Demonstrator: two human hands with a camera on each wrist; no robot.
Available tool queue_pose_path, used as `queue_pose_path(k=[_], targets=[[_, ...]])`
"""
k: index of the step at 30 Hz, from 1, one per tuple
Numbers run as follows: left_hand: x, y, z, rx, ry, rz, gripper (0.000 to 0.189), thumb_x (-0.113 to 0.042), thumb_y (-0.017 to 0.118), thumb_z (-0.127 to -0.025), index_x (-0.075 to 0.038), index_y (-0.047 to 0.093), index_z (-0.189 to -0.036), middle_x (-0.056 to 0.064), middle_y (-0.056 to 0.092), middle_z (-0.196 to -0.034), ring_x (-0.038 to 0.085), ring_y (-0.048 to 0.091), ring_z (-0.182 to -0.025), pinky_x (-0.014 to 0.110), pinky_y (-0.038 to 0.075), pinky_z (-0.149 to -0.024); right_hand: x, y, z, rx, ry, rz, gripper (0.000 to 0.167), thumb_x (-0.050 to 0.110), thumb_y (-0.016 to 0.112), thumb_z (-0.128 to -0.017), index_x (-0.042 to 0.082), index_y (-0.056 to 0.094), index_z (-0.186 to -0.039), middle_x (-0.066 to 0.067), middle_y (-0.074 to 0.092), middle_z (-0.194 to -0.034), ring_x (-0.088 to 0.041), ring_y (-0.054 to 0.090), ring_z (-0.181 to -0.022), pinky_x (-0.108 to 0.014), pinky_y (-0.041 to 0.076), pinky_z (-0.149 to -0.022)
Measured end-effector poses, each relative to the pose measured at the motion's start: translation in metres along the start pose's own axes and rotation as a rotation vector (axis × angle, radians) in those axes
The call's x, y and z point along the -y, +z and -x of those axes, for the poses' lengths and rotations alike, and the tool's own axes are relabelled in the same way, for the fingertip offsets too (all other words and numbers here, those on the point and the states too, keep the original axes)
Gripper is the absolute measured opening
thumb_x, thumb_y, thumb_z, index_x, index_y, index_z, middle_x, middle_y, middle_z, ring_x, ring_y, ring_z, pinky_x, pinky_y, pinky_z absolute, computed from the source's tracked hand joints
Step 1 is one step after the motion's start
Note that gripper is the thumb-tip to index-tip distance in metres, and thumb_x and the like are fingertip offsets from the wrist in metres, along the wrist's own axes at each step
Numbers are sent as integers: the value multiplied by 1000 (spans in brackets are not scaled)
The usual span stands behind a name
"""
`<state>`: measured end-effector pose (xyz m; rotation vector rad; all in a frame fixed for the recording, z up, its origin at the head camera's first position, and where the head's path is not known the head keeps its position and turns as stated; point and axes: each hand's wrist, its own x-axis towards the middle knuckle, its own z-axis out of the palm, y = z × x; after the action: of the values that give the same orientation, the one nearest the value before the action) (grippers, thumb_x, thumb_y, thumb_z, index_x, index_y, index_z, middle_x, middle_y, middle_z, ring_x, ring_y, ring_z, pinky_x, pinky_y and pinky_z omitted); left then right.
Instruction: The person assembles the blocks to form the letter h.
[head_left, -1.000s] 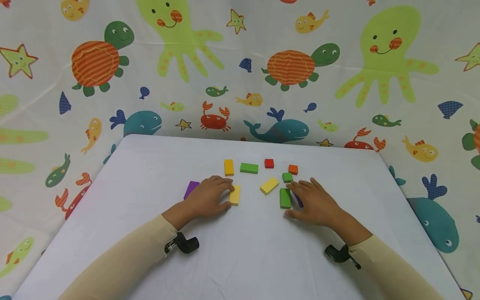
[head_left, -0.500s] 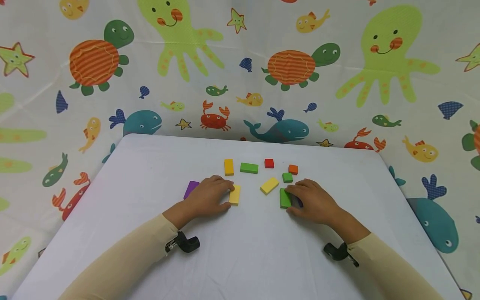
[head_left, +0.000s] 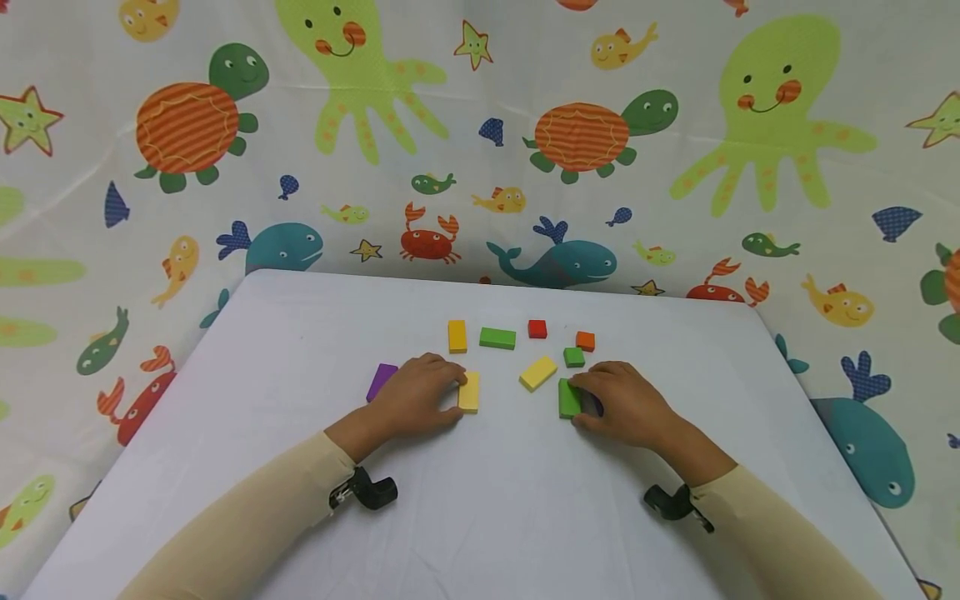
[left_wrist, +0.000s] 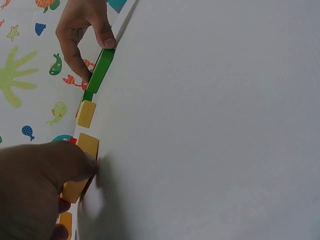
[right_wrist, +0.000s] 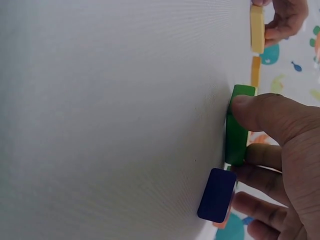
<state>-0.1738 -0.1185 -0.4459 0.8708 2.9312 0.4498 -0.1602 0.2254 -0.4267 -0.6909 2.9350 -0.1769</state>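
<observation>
My left hand [head_left: 420, 396] pinches a pale yellow rectangular block [head_left: 470, 393] between thumb and fingers. In the left wrist view the thumb lies across the near side of that yellow block [left_wrist: 88, 145]. A green rectangular block [head_left: 567, 398] is pinched by my right hand [head_left: 626, 404], thumb at its near end and forefinger at its far end. Both blocks lie on the white table. Beside the green block, a dark blue block [right_wrist: 217, 195] sits below the right hand's other fingers, mostly hidden from the head view. A purple block [head_left: 382, 380] is partly covered by the left hand.
Behind the hands lie a yellow-orange block [head_left: 457, 337], a long green block [head_left: 498, 338], small red [head_left: 537, 329] and orange [head_left: 585, 341] blocks, a small green block [head_left: 573, 357] and a slanted yellow block [head_left: 538, 373]. A patterned cloth [head_left: 480, 167] hangs behind the white table [head_left: 480, 517].
The right hand's fingers have drawn in from a spread pose and taken hold of the green block's ends. The left hand stays at the yellow block, and the blocks have not visibly moved.
</observation>
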Motion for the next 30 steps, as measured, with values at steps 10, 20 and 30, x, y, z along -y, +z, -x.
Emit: queue_pose_path(k=[10, 20, 30], targets=[[-3, -3, 5, -38, 4, 31, 41, -36, 82, -84, -19, 70, -119, -3, 66, -132, 23, 53, -128, 45, 43, -108, 5, -3, -1, 16, 19, 2, 62, 41, 87, -80, 14, 68, -133, -7, 66, -126, -33, 51, -127, -54, 46, -106], [-10, -10, 19, -83, 53, 65, 40, -35, 84, -83, -20, 71, -117, -3, 66, -131, 21, 55, -124, 44, 46, -105, 6, -6, -1, 20, 27, 2, 61, 41, 87, -80, 14, 69, -132, -7, 66, -127, -34, 50, -128, -54, 45, -106], [-16, -14, 32, -123, 107, 76, 37, -33, 84, -82, -19, 71, -113, -3, 68, -128, 19, 58, -119, 40, 49, -101, 7, -5, -1, 30, 38, -1, 62, 40, 88, -80, 15, 69, -133, -9, 65, -128, -34, 50, -128, -54, 47, -105]])
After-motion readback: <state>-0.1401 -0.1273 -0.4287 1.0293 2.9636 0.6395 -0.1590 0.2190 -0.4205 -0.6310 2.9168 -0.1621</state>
